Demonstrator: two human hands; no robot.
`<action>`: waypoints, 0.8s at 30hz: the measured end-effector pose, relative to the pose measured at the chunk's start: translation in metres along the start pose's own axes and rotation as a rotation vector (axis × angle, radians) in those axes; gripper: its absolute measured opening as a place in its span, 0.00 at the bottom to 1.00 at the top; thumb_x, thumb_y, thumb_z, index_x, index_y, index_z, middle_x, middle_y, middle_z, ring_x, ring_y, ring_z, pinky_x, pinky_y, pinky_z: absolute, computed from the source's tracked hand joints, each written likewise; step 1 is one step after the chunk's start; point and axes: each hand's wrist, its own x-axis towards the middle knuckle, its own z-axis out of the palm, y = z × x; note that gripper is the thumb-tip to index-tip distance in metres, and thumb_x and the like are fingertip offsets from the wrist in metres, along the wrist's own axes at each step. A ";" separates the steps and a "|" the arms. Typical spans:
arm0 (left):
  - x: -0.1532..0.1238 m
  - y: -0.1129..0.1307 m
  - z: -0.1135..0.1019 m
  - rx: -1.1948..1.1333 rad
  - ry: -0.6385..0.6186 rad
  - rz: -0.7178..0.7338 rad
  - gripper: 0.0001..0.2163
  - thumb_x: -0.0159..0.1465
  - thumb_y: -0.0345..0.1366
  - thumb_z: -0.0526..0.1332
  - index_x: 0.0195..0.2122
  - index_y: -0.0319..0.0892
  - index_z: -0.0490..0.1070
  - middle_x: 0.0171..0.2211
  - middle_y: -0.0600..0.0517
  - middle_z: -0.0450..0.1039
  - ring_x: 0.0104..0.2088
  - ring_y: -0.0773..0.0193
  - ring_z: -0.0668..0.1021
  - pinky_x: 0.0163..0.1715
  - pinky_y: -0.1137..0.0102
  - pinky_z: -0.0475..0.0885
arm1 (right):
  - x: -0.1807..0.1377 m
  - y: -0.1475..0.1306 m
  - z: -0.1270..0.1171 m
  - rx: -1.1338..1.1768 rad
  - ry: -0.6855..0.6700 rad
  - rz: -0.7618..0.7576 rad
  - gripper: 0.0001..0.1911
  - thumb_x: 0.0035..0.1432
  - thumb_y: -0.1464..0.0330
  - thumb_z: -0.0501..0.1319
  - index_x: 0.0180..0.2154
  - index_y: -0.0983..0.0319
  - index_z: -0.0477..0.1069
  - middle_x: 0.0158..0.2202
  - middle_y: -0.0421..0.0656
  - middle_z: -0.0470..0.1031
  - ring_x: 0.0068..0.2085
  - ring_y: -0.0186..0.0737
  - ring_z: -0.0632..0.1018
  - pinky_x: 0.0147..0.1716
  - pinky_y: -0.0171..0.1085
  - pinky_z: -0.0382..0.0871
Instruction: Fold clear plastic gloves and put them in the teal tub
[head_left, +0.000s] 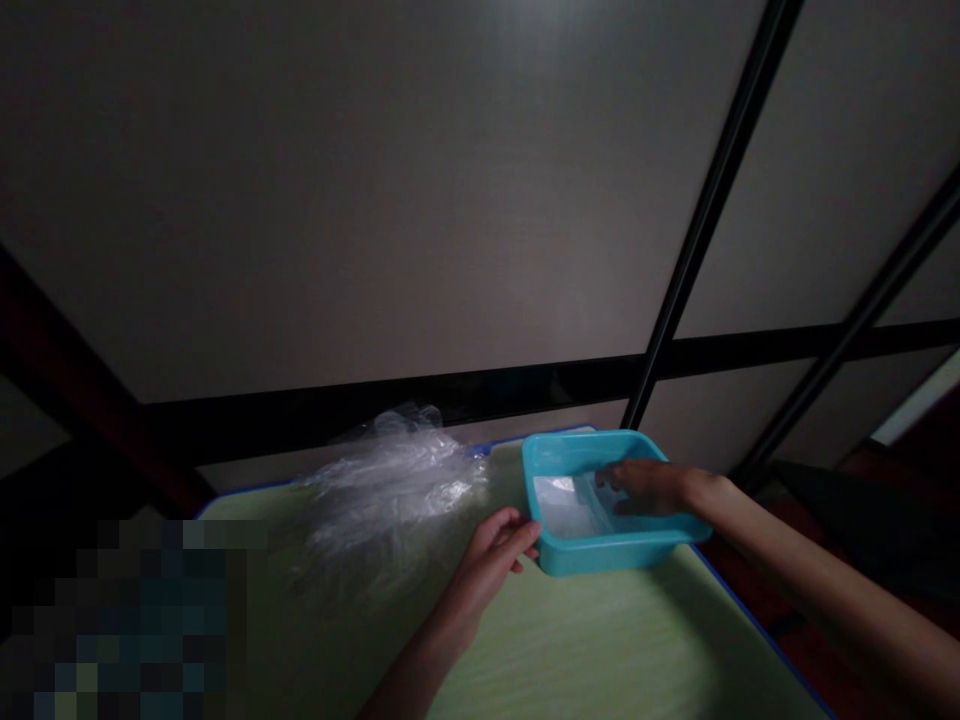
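A turquoise plastic tub (574, 562) stands near the far right corner of a pale green table (600, 650). Something white and thin lies in its bottom (559, 505). My right hand (649, 487) reaches into the tub from the right, fingers spread and lying low over the white contents. My left hand (491, 555) rests on the table at the tub's near left corner, fingers loosely curled with the tips touching the tub's wall. Nothing shows in its grasp.
A crumpled heap of clear plastic bags (390, 490) lies on the table left of the tub. A grey panelled wall with dark frame bars (697, 230) rises right behind the table. The table's right edge (742, 610) drops off to a dark floor.
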 end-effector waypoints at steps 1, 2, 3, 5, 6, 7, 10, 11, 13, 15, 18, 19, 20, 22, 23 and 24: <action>0.000 0.000 0.000 -0.005 0.001 -0.003 0.12 0.50 0.45 0.59 0.28 0.41 0.64 0.26 0.53 0.69 0.31 0.64 0.73 0.27 0.74 0.61 | 0.002 -0.001 0.003 -0.002 0.011 0.012 0.16 0.40 0.71 0.64 0.36 0.60 0.72 0.32 0.45 0.75 0.32 0.42 0.76 0.29 0.35 0.67; 0.000 0.001 0.000 -0.010 0.000 -0.007 0.12 0.50 0.44 0.60 0.28 0.40 0.64 0.26 0.53 0.69 0.31 0.64 0.73 0.27 0.74 0.61 | 0.003 -0.001 0.005 -0.005 0.020 0.022 0.17 0.39 0.72 0.65 0.36 0.61 0.72 0.32 0.46 0.75 0.33 0.44 0.76 0.30 0.36 0.67; 0.000 0.001 0.001 -0.013 0.002 -0.011 0.12 0.50 0.44 0.60 0.28 0.40 0.64 0.26 0.53 0.69 0.31 0.64 0.73 0.27 0.74 0.61 | 0.004 -0.002 0.008 -0.008 0.029 0.032 0.17 0.38 0.72 0.65 0.36 0.61 0.72 0.33 0.47 0.75 0.34 0.45 0.76 0.31 0.36 0.67; 0.000 0.001 0.001 -0.018 0.003 -0.014 0.12 0.50 0.44 0.60 0.28 0.40 0.65 0.26 0.54 0.69 0.30 0.64 0.73 0.27 0.74 0.61 | 0.004 -0.001 0.009 -0.010 0.042 0.044 0.18 0.37 0.71 0.66 0.37 0.60 0.71 0.34 0.46 0.75 0.35 0.45 0.76 0.31 0.36 0.67; 0.000 0.002 0.001 -0.019 0.002 -0.014 0.12 0.50 0.44 0.60 0.28 0.40 0.64 0.25 0.54 0.68 0.30 0.64 0.73 0.27 0.74 0.61 | 0.002 -0.001 0.008 -0.009 0.046 0.047 0.19 0.37 0.71 0.66 0.37 0.60 0.71 0.33 0.45 0.75 0.34 0.44 0.76 0.31 0.36 0.67; 0.000 0.002 0.001 -0.019 0.004 -0.012 0.12 0.50 0.44 0.60 0.28 0.40 0.64 0.25 0.54 0.68 0.30 0.64 0.73 0.27 0.74 0.61 | 0.000 0.000 0.005 -0.006 0.049 0.049 0.19 0.37 0.70 0.66 0.37 0.60 0.71 0.33 0.44 0.75 0.34 0.44 0.76 0.30 0.35 0.67; 0.001 0.002 0.001 -0.012 0.000 -0.011 0.12 0.50 0.44 0.60 0.27 0.40 0.64 0.25 0.54 0.68 0.30 0.64 0.73 0.27 0.74 0.61 | -0.008 0.002 -0.013 0.009 0.052 0.053 0.21 0.39 0.70 0.65 0.40 0.60 0.69 0.32 0.43 0.74 0.31 0.41 0.76 0.27 0.34 0.66; 0.001 0.002 0.002 -0.008 0.002 -0.009 0.12 0.50 0.45 0.60 0.27 0.41 0.64 0.24 0.54 0.68 0.30 0.64 0.73 0.27 0.74 0.61 | -0.012 0.000 -0.021 0.014 0.051 0.054 0.21 0.40 0.70 0.65 0.41 0.61 0.69 0.33 0.43 0.74 0.30 0.41 0.75 0.26 0.34 0.65; 0.002 0.000 0.003 0.001 0.006 -0.006 0.13 0.49 0.46 0.59 0.27 0.41 0.63 0.25 0.54 0.68 0.30 0.64 0.73 0.27 0.74 0.61 | -0.019 -0.008 -0.038 0.012 0.057 0.054 0.18 0.43 0.71 0.64 0.40 0.62 0.69 0.33 0.44 0.74 0.30 0.40 0.75 0.26 0.33 0.64; 0.004 -0.003 0.004 0.003 0.011 -0.007 0.15 0.48 0.48 0.59 0.27 0.41 0.63 0.26 0.53 0.69 0.30 0.64 0.74 0.26 0.74 0.61 | -0.026 -0.025 -0.053 -0.024 0.111 0.037 0.12 0.47 0.71 0.61 0.37 0.62 0.69 0.32 0.44 0.74 0.30 0.40 0.74 0.27 0.34 0.64; 0.001 -0.008 0.004 0.000 0.009 -0.010 0.17 0.48 0.50 0.57 0.28 0.41 0.61 0.28 0.52 0.69 0.28 0.64 0.73 0.24 0.74 0.60 | -0.033 -0.069 -0.065 -0.022 0.275 -0.042 0.06 0.55 0.69 0.55 0.36 0.61 0.68 0.33 0.43 0.73 0.30 0.37 0.73 0.28 0.34 0.63; -0.002 -0.010 0.003 0.003 0.009 -0.007 0.16 0.49 0.50 0.57 0.28 0.41 0.62 0.29 0.52 0.70 0.28 0.64 0.73 0.24 0.74 0.61 | -0.034 -0.087 -0.065 -0.004 0.309 -0.089 0.07 0.57 0.68 0.53 0.36 0.61 0.68 0.32 0.43 0.72 0.30 0.37 0.73 0.29 0.34 0.63; -0.005 -0.013 0.000 0.009 0.012 -0.003 0.15 0.49 0.48 0.56 0.28 0.41 0.62 0.29 0.51 0.70 0.28 0.64 0.73 0.24 0.74 0.61 | -0.034 -0.104 -0.063 0.007 0.331 -0.133 0.07 0.58 0.68 0.52 0.36 0.61 0.68 0.32 0.42 0.72 0.31 0.37 0.73 0.30 0.34 0.63; -0.014 -0.018 -0.008 0.033 0.028 0.007 0.12 0.50 0.44 0.57 0.28 0.40 0.64 0.27 0.52 0.70 0.28 0.64 0.73 0.24 0.74 0.61 | -0.027 -0.137 -0.053 0.041 0.310 -0.246 0.08 0.59 0.68 0.52 0.37 0.61 0.68 0.32 0.42 0.72 0.33 0.37 0.73 0.32 0.34 0.63; -0.018 -0.020 -0.013 0.048 0.041 0.016 0.10 0.49 0.41 0.57 0.27 0.40 0.64 0.25 0.53 0.69 0.27 0.64 0.72 0.24 0.74 0.61 | -0.021 -0.151 -0.045 0.065 0.286 -0.291 0.08 0.59 0.69 0.51 0.37 0.62 0.68 0.32 0.43 0.72 0.35 0.38 0.73 0.33 0.34 0.63; -0.023 -0.023 -0.019 0.063 0.056 0.025 0.08 0.49 0.39 0.58 0.26 0.40 0.65 0.23 0.54 0.68 0.26 0.64 0.72 0.24 0.74 0.61 | -0.011 -0.162 -0.035 0.085 0.260 -0.317 0.09 0.59 0.68 0.52 0.37 0.62 0.68 0.33 0.44 0.72 0.36 0.38 0.73 0.33 0.34 0.63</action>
